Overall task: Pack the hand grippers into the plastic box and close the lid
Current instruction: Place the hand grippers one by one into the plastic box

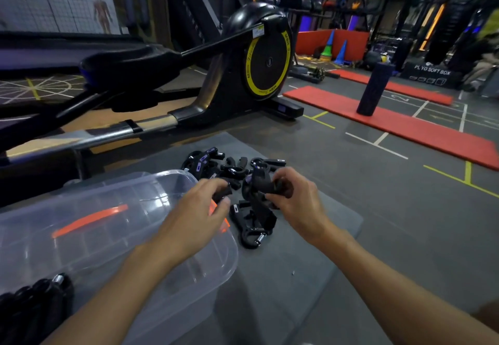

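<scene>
A pile of black hand grippers [216,163] lies on a grey mat [297,263]. One black gripper with a metal spring [252,232] rests nearest to me. To the left sits the clear plastic box [89,226] with orange latches, and black items show through its near left corner. My left hand [201,209] hovers over the box's right end, fingers closed on a black gripper handle. My right hand [293,196] holds another black hand gripper [260,190] raised just above the pile. The two hands are close together.
A black exercise machine with a yellow-ringed wheel [266,66] stands behind the mat and its rail runs left. Red mats [405,126] and an upright dark foam roller [374,88] are to the right. Grey marked floor surrounds the mat.
</scene>
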`<act>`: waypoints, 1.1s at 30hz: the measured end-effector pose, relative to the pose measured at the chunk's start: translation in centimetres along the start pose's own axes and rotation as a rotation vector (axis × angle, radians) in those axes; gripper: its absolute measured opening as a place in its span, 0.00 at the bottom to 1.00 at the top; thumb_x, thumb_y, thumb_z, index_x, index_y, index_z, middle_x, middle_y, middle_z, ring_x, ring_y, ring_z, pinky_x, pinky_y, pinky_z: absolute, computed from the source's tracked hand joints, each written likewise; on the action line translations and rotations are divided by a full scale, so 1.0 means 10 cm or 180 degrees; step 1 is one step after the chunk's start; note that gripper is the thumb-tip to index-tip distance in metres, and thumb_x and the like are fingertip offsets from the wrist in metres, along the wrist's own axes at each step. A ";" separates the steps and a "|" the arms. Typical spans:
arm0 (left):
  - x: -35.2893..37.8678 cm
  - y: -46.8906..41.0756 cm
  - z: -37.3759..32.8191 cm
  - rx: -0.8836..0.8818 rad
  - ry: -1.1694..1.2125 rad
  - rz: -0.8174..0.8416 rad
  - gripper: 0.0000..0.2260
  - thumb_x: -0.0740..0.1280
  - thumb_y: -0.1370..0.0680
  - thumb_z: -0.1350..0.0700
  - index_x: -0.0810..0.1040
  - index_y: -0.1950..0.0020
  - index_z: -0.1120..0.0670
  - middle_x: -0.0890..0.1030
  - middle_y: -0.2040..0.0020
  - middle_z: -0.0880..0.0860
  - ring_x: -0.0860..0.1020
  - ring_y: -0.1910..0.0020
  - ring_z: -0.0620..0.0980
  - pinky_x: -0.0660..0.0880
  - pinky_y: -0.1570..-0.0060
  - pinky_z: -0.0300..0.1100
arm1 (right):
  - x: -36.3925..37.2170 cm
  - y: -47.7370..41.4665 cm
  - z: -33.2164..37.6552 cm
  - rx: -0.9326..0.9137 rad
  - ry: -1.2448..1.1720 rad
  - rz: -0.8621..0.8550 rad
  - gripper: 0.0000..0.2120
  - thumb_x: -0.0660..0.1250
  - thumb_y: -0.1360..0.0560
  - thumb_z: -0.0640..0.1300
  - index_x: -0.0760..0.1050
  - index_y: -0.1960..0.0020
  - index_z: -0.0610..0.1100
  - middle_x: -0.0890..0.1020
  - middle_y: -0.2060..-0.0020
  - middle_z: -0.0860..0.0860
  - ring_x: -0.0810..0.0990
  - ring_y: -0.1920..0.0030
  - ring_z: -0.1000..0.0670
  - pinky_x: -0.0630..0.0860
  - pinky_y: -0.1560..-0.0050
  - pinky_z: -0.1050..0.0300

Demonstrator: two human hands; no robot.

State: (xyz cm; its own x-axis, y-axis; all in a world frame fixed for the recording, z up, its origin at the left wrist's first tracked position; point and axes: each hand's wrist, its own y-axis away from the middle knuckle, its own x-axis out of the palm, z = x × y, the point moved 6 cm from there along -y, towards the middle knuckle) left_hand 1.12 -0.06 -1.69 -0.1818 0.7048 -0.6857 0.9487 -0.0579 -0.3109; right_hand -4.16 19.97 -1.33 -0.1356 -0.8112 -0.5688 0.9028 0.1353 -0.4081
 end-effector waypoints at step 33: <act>-1.90 1.15 1.09 -0.1093 0.0440 -0.1664 0.05 0.73 0.26 0.56 0.82 0.52 0.46 0.83 0.56 0.43 0.80 0.53 0.36 0.76 0.52 0.38 | 1.80 0.58 2.16 -0.0641 -0.1015 0.2668 0.31 0.80 0.36 0.50 0.70 0.38 0.56 0.78 0.45 0.55 0.78 0.43 0.56 0.77 0.39 0.53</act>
State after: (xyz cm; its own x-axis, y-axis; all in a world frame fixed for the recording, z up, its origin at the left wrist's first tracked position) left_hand 12.62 -21.86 0.59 -0.6296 0.6647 -0.4021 0.7768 0.5319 -0.3370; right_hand 7.41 -6.18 1.49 0.6773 -0.5173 -0.5231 0.5627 0.8223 -0.0847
